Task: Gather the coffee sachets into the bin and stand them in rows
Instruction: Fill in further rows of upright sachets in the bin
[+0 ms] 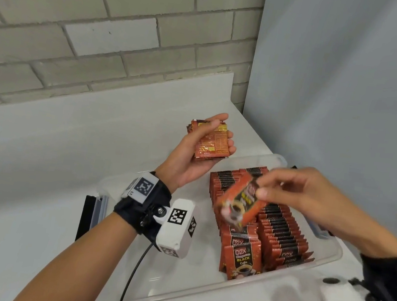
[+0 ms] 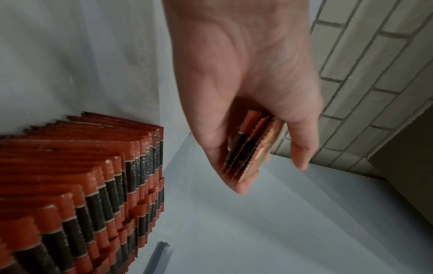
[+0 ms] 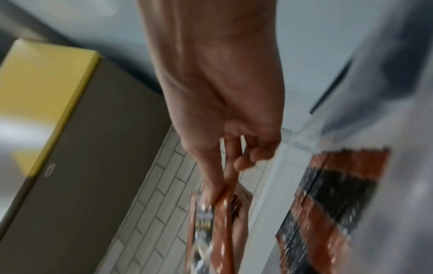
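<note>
The left hand (image 1: 193,154) cups a small stack of coffee sachets (image 1: 212,142) beyond the clear bin's (image 1: 325,260) far edge; the right hand's (image 1: 299,187) grip pinches one sachet (image 1: 240,202) above the standing rows (image 1: 276,227).

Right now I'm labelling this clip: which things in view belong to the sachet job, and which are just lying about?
Part of the job:
- clear plastic bin
- rows of red-and-black coffee sachets standing in it
- small stack of sachets in left hand
- single sachet pinched by right hand

Lying about:
- black-and-clear bar on white counter
</note>
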The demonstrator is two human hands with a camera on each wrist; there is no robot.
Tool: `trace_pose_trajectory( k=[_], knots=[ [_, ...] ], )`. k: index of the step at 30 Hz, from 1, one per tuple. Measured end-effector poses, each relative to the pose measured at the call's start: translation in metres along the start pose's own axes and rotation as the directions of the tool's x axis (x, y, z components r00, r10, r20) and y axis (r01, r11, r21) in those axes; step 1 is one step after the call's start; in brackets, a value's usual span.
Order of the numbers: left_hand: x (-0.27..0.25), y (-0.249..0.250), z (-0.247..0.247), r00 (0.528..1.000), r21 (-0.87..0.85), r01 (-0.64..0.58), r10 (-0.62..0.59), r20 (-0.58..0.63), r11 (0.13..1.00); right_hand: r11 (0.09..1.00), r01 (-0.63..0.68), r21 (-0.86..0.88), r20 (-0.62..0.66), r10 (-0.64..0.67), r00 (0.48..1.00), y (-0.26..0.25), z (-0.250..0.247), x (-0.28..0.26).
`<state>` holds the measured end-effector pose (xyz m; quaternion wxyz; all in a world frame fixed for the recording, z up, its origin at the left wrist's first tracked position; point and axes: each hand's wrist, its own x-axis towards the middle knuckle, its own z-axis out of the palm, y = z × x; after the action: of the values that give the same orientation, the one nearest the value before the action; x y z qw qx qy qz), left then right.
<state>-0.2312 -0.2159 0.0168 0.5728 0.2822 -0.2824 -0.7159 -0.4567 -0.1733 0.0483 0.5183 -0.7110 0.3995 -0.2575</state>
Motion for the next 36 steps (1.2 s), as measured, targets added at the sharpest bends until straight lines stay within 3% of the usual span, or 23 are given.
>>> trace_pose_trajectory(
  k=[3, 7, 16, 19, 27, 30, 33, 36],
  knots=[
    [-0.001, 0.001, 0.003, 1.000, -0.002, -0.008, 0.008, 0.005, 1.000, 0.918, 0.104, -0.383, 0.172, -0.040, 0.984, 0.004, -0.001, -0.007],
    [-0.003, 0.001, 0.006, 1.000, -0.013, -0.016, 0.017, 0.006, 1.000, 0.791, 0.176, -0.586, 0.266, -0.017, 0.964, 0.016, 0.012, -0.010],
    [-0.002, 0.002, 0.003, 1.000, -0.040, -0.030, 0.030, -0.008, 0.999, 0.755, 0.180, -0.631, 0.345, 0.065, 0.936, 0.030, 0.030, -0.015],
    [-0.002, 0.001, 0.002, 1.000, -0.040, -0.031, 0.030, -0.004, 0.999, 0.787, 0.147, -0.599, 0.323, 0.069, 0.944, 0.029, 0.029, -0.017],
    [-0.001, 0.001, 0.000, 1.000, -0.053, -0.031, 0.031, 0.006, 0.998, 0.787, 0.208, -0.581, 0.371, 0.029, 0.928, 0.033, 0.024, -0.014],
    [0.000, 0.000, -0.002, 0.999, -0.036, -0.031, 0.031, 0.006, 0.999, 0.856, 0.158, -0.493, 0.319, 0.009, 0.948, 0.025, 0.021, -0.012],
    [0.001, -0.001, -0.002, 0.999, 0.008, -0.030, 0.030, 0.011, 1.000, 0.937, 0.111, -0.330, 0.112, -0.077, 0.991, 0.015, 0.018, -0.006],
    [0.000, -0.003, -0.002, 0.999, 0.092, -0.025, 0.023, 0.026, 0.995, 0.987, 0.054, -0.149, -0.093, -0.068, 0.993, 0.015, 0.018, 0.004]
  ],
)
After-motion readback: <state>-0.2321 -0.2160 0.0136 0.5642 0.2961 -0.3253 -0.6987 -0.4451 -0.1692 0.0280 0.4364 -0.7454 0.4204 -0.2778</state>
